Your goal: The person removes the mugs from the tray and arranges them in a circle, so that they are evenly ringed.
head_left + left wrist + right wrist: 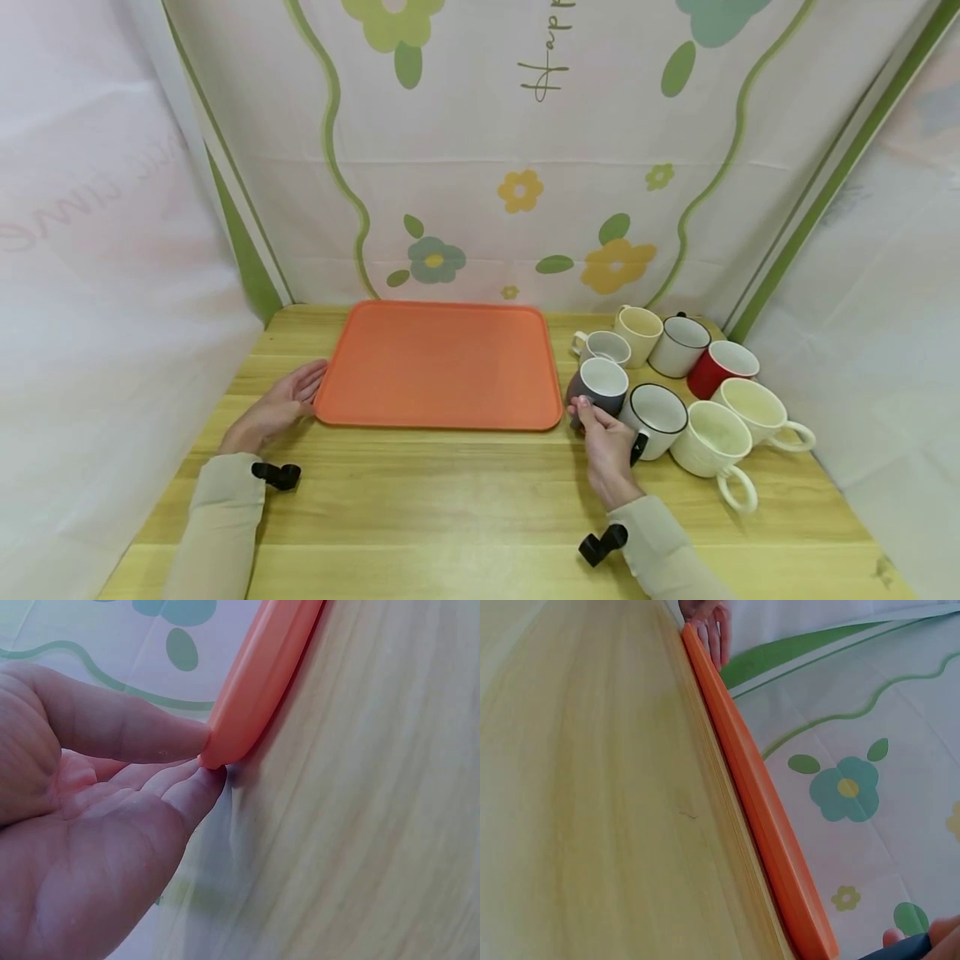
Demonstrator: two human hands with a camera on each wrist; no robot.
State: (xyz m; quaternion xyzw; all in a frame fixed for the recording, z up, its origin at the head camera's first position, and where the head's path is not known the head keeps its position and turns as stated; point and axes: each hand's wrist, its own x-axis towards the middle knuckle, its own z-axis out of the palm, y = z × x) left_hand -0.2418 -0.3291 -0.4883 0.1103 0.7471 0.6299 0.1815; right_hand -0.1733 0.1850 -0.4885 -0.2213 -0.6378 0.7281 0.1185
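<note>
My left hand (272, 413) is at the near left corner of an orange tray (442, 367), its fingers fairly straight and touching the rim. In the left wrist view, the thumb and a fingertip meet the tray's corner from either side. At the tray's right, my right hand (609, 454) pinches the handle of a dark grey mug (600, 392) with a white inside. That mug stands upright beside the tray's near right corner. In the right wrist view, only part of its dark handle (904, 949) shows between the fingertips, at the bottom right.
Close by the right hand stands a white mug with a black rim (654, 417). Several more mugs crowd the right side, among them a red mug (708, 375) and a cream mug (708, 446). Printed cloth (480, 208) hangs behind the wooden table (435, 508).
</note>
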